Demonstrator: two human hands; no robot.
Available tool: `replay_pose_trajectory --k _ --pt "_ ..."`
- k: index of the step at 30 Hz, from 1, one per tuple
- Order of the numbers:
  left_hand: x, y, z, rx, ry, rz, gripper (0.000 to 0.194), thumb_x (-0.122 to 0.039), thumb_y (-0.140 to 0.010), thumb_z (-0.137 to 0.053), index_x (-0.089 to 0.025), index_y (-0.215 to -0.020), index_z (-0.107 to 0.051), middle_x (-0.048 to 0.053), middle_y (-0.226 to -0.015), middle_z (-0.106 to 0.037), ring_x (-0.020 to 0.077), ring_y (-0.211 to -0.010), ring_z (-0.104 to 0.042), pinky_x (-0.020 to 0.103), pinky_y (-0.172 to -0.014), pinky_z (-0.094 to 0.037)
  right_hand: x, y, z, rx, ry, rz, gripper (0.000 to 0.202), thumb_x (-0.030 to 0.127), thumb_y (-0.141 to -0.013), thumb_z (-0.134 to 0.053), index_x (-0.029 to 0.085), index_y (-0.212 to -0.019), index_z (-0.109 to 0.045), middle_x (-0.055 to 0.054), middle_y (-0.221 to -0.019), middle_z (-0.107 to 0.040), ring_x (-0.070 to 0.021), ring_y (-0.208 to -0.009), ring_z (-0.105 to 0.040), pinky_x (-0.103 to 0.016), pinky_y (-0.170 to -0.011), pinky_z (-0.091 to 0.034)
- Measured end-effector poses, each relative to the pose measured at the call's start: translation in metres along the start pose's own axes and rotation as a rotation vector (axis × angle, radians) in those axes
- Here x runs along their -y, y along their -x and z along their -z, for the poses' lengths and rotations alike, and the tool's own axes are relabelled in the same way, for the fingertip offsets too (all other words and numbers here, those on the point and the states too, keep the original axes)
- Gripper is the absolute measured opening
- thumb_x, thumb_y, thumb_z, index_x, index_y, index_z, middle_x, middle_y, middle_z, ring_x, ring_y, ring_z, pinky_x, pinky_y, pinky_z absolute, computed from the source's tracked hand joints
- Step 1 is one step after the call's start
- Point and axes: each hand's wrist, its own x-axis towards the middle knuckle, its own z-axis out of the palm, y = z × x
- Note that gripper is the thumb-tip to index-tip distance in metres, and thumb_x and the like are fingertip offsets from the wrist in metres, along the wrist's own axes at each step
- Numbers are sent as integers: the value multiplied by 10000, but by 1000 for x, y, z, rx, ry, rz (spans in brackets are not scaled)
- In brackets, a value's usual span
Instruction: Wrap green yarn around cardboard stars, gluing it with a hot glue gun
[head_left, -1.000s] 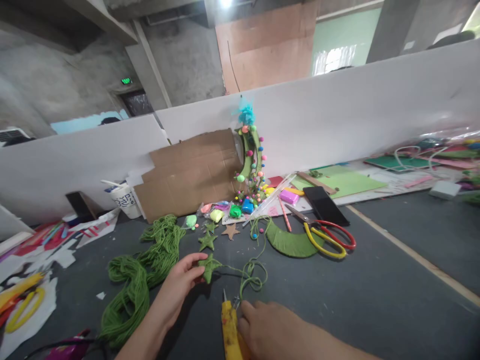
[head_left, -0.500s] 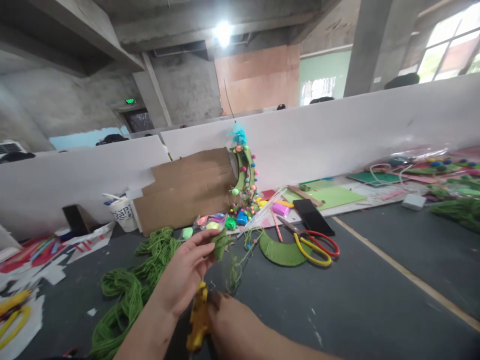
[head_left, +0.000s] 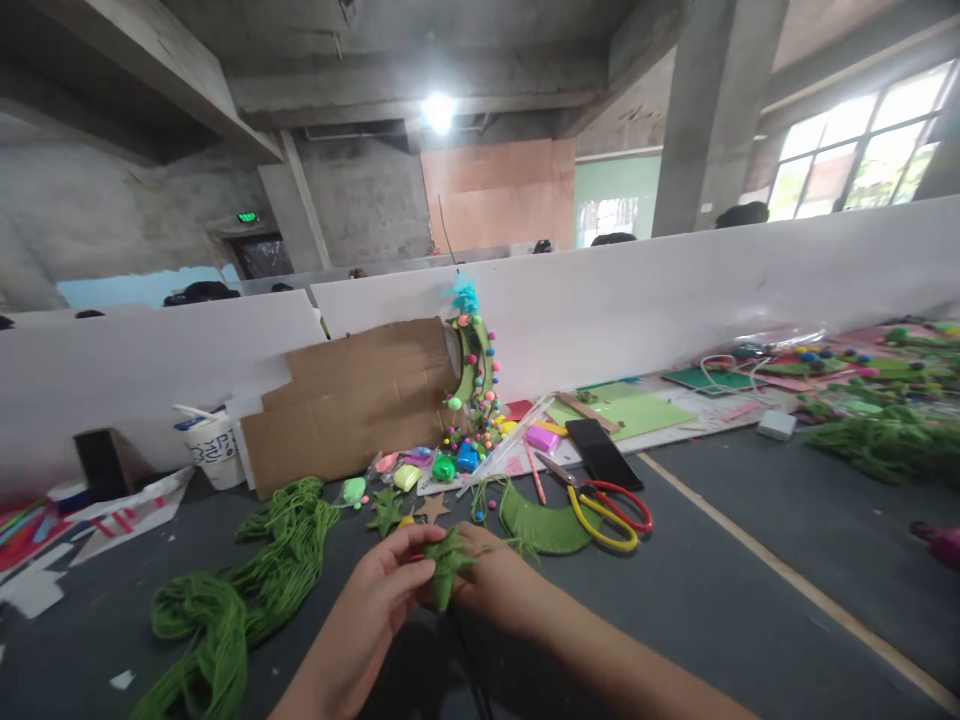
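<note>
A green yarn-wrapped star (head_left: 448,568) is held up between my two hands, low in the middle of the view. My left hand (head_left: 390,590) pinches its left side between thumb and fingers. Closed at the star's right side is my right hand (head_left: 501,585), its fingertips partly hidden behind it; loose yarn strands trail over that hand. Just beyond lie a bare cardboard star (head_left: 432,508) and another green star (head_left: 385,511). A small yellow part (head_left: 406,521) peeks out behind my left fingers. Below my hands a dark cable (head_left: 469,660) runs toward me.
Green yarn (head_left: 202,620) lies at left. Scissors (head_left: 611,515) rest partly on a green crescent (head_left: 544,520). Behind them are a black phone (head_left: 604,453), several clay packets and a pompom-decorated green crescent (head_left: 472,370) before cardboard (head_left: 352,400). A paper cup (head_left: 215,450) stands left.
My right hand has left the yellow glue gun's earlier spot low in view and come up to the star. The star is lower and tilted differently; the view has shifted slightly.
</note>
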Motion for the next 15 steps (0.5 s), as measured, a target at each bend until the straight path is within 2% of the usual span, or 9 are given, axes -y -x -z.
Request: replay_pose_trajectory --k 1,3,4,5,7,9,11,13,15 --pt "3 0 4 -19 -25 22 222 -179 -696 -666 -179 -916 -693 44 -861 -695 179 -767 -633 279 -707 -459 -3 11 11 73 -4 -25 186 193 -891 -542 138 -1050 -621 -43 -968 -667 -159 -858 -632 -268 -719 -513" --pt "5 -2 13 -58 -85 51 231 -194 -664 -689 -184 -895 -692 30 -851 -690 179 -733 -631 272 -676 -454 -11 34 36 258 -13 -31 124 241 -805 -647 219 -920 -689 70 -724 -680 -83 -619 -635 -154 -560 -476" --pt "7 -2 19 -69 -116 57 230 -204 -666 -687 -188 -895 -690 26 -867 -690 178 -739 -629 269 -678 -449 -18 44 49 318 3 -46 96 287 -762 -687 231 -836 -707 90 -653 -662 -73 -559 -622 -140 -524 -456" --pt "8 -3 24 -77 -152 64 228 -222 -674 -681 -193 -900 -689 23 -861 -690 179 -734 -624 269 -672 -442 -27 53 60 333 38 -86 87 289 -777 -664 215 -773 -710 82 -611 -645 -76 -524 -611 -147 -506 -443" --pt "14 -4 35 -53 -238 76 229 -240 -688 -664 -195 -912 -687 22 -833 -687 182 -723 -607 276 -673 -427 -48 65 78 262 206 -287 163 221 -824 -569 189 -723 -694 41 -615 -637 -97 -534 -606 -177 -523 -431" --pt "25 -4 42 4 -341 63 216 -223 -662 -671 -186 -874 -686 22 -799 -671 186 -718 -585 283 -672 -410 -73 70 87 140 344 -446 202 85 -811 -477 129 -816 -674 -66 -754 -657 -157 -671 -622 -240 -604 -431" --pt "39 -2 46 46 -432 22 219 -184 -609 -683 -186 -827 -670 -2 -743 -629 172 -685 -552 267 -635 -386 -96 73 86 33 463 -560 270 -1 -766 -435 73 -929 -637 -171 -930 -625 -219 -855 -594 -303 -722 -408" --pt "50 3 48 48 -509 22 249 -150 -587 -662 -201 -830 -639 -42 -655 -555 147 -612 -507 242 -567 -352 -112 76 79 -11 534 -605 265 -2 -737 -464 66 -945 -615 -190 -960 -594 -263 -937 -556 -331 -770 -382" --pt "55 9 48 10 -649 12 226 -121 -607 -611 -217 -811 -619 -35 -684 -547 157 -649 -518 238 -573 -360 -122 79 71 -37 579 -624 229 14 -728 -490 78 -918 -602 -181 -952 -574 -278 -942 -547 -329 -769 -373"
